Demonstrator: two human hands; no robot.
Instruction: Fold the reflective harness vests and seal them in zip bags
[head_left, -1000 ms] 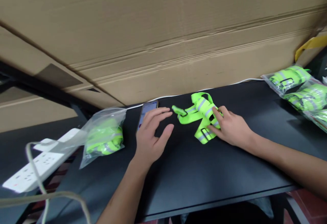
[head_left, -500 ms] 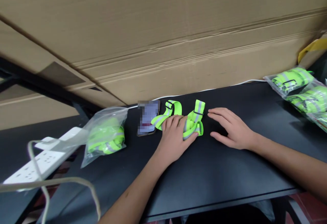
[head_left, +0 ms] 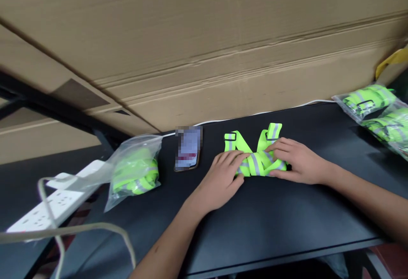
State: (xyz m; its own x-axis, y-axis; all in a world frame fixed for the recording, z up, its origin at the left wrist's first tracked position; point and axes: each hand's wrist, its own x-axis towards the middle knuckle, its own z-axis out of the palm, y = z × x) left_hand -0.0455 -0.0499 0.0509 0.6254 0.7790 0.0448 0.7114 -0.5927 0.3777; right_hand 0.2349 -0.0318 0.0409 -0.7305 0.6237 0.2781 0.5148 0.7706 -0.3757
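Neon yellow-green webbing with silvery stripes makes up the strap bundle [head_left: 256,165] I have between both hands, lying on the black tabletop [head_left: 270,224] right of the middle of my head view. My left hand [head_left: 221,179] is partly closed on the bundle's left end, fingers laid over the top and thumb along the near edge. My right hand [head_left: 298,162] has the right end in much the same way, fingertips on top and thumb below, the palm off to the side. Neither is clenched; I cannot tell how hard either one presses.

Two loose tails stick out beyond the bundle on its far side, spread apart like a V. A black buckle [head_left: 236,136] sits on the left tail [head_left: 230,146], and a second buckle [head_left: 267,136] on the right tail [head_left: 273,130], whose end stands close to my right fingers.

Left of my left hand and apart from it, I have a phone [head_left: 188,147] lying face up, its screen partly pixelated. Farther left is a clear bag [head_left: 135,170] with similar webbing inside, beside a white power strip [head_left: 47,211]; a pale cable [head_left: 95,226] loops across the foreground there. More bagged webbing [head_left: 368,100] lies at the far right. Brown cardboard [head_left: 204,28] walls off the back.
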